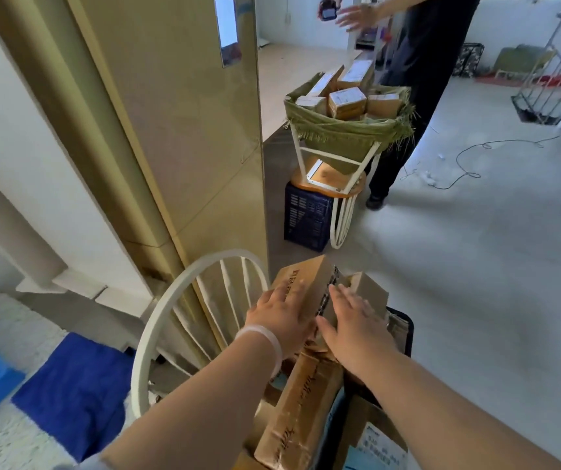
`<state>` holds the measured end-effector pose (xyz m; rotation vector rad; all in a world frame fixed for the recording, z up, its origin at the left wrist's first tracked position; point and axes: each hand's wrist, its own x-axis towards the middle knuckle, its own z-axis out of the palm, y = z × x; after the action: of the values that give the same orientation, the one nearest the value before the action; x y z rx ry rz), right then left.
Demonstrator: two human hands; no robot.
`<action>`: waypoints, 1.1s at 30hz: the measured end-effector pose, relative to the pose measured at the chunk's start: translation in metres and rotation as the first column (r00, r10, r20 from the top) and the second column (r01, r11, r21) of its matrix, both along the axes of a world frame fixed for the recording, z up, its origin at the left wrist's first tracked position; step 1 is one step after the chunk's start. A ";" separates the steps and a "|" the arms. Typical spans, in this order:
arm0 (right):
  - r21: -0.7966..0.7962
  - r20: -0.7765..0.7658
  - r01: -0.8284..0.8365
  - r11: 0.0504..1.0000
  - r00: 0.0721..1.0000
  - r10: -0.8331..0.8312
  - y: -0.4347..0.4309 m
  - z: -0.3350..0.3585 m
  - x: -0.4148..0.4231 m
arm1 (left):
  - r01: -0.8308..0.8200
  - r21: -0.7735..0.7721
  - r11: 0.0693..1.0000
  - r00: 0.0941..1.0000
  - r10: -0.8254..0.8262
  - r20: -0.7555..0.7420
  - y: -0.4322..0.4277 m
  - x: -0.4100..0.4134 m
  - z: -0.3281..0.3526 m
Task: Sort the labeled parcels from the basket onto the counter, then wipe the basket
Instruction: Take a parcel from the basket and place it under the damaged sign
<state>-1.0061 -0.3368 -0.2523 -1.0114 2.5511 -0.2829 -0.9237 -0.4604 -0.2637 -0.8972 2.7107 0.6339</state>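
Both hands flat, fingers spread: left hand (284,318) and right hand (353,329) press the top parcel (309,283); open floor (475,266) right.

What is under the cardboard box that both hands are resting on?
Under the cardboard box lie more cardboard parcels, stacked in a dark container. The left hand and right hand cover the box's near end; lower layers are hidden.
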 end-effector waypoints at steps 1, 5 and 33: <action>0.010 -0.005 0.005 1.000 1.000 -0.005 -0.003 -0.003 0.000 | 0.002 0.012 1.000 1.000 -0.002 -0.004 -0.003 -0.004 -0.005; 0.079 -0.020 -0.007 0.997 1.000 0.009 -0.007 -0.015 0.004 | -0.048 0.127 0.991 0.999 0.049 -0.005 -0.011 -0.011 -0.025; -0.392 0.272 0.179 0.902 0.960 -0.072 -0.053 0.022 0.054 | -0.284 0.599 0.748 0.764 0.555 -0.330 -0.034 0.060 0.025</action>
<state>-0.9521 -0.3895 -0.2305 -0.8773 2.3723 -0.9618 -0.8639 -0.4941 -0.2392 -1.3668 2.4525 1.8276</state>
